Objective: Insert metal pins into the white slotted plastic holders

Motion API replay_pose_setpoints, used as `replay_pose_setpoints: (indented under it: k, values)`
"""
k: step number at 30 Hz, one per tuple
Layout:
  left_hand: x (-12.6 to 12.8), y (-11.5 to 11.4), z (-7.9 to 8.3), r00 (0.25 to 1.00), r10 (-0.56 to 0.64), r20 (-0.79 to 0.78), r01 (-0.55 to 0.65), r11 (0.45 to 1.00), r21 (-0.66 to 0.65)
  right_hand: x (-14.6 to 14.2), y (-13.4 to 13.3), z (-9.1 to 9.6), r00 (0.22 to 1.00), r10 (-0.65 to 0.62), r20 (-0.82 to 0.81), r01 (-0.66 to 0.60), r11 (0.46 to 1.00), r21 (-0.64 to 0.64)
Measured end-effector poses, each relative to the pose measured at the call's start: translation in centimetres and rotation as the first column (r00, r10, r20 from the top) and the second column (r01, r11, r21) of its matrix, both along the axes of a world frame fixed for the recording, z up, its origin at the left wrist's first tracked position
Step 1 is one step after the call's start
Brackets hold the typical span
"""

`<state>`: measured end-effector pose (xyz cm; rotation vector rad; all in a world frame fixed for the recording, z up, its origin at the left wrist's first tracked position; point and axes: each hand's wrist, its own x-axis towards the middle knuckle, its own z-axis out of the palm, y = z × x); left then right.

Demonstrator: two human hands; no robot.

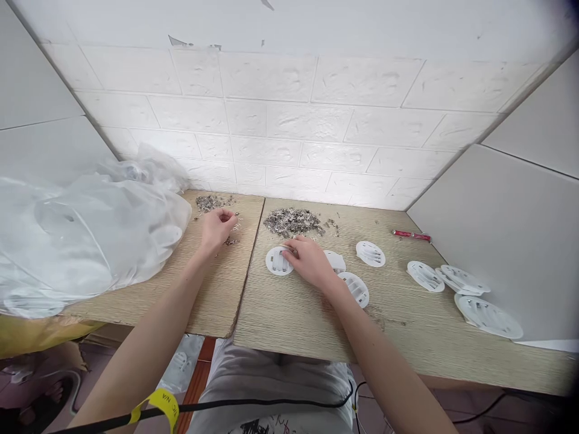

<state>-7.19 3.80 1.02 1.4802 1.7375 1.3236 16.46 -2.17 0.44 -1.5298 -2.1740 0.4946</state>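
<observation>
My left hand point(218, 228) is curled in a loose pinch over a scatter of tiny metal parts point(230, 241) on the left board; what its fingertips hold is too small to make out. My right hand point(307, 259) rests palm down with its fingers pressed on a round white plastic disc point(277, 261) on the right board. A heap of small metal pieces point(292, 220) lies just beyond that hand. A smaller heap point(208, 202) sits farther back on the left. Two more white discs point(355, 288) lie beside my right wrist.
A big clear plastic bag point(81, 235) of white discs fills the left side. More white discs point(370, 253) and a stack point(470, 295) lie to the right, by a red pen point(411, 235). A gap point(248, 265) splits the two wooden boards. Walls enclose the bench.
</observation>
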Motion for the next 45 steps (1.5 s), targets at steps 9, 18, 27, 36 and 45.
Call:
replay_pose_setpoints:
  k: [9, 18, 27, 36, 45]
  values:
    - [-1.8, 1.0, -1.2, 0.886, 0.083, -0.457, -0.067, 0.997, 0.049, 0.1, 0.0, 0.0, 1.0, 0.0, 0.007, 0.0, 1.0, -0.019]
    - [0.7, 0.1, -0.8, 0.938, -0.182, -0.295, 0.222, 0.969, 0.108, -0.1, 0.1, 0.1, 0.988, -0.04, -0.146, 0.055, 0.993, 0.105]
    - [5.0, -2.4, -1.1, 0.763, -0.647, 0.002, 0.645, 0.761, 0.071, -0.8, 0.0, -0.3, 0.96, 0.113, -0.256, -0.026, 0.947, 0.32]
    - [5.5, -2.7, -1.4, 0.636, -0.665, 0.391, 0.698, 0.712, 0.073, -0.9, 0.3, -0.6, 0.963, 0.105, -0.247, -0.013, 0.937, 0.348]
    - [5.6, -2.8, -0.7, 0.645, -0.587, 0.489, 0.663, 0.748, 0.023, -0.9, 0.0, 0.0, 0.931, 0.056, -0.36, 0.046, 0.962, 0.269]
